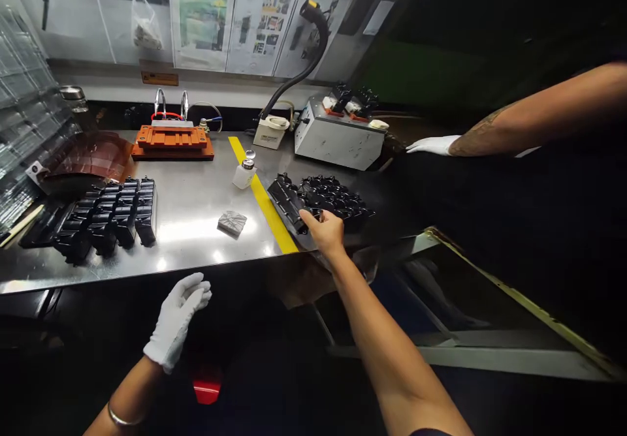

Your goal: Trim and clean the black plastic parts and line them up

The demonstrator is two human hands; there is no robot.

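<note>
My right hand [326, 232], bare, is closed on the near end of a long black moulded part [285, 200]. That part is tilted at the left side of a group of similar black parts [336, 194], just right of the yellow tape [269, 211]. My left hand [177, 318], in a white glove, hangs in front of the bench edge. Its fingers are loosely bent, the thumb stands apart, and nothing shows in it. On the bench above it lies a folded grey cloth or pad [232, 222].
Rows of black parts [110, 217] stand at left. An orange fixture [171, 141], a white dispenser bottle [244, 175], a flexible black hose [318, 51] and a grey machine box [337, 137] are farther back. A co-worker's gloved hand [434, 145] reaches in from the right.
</note>
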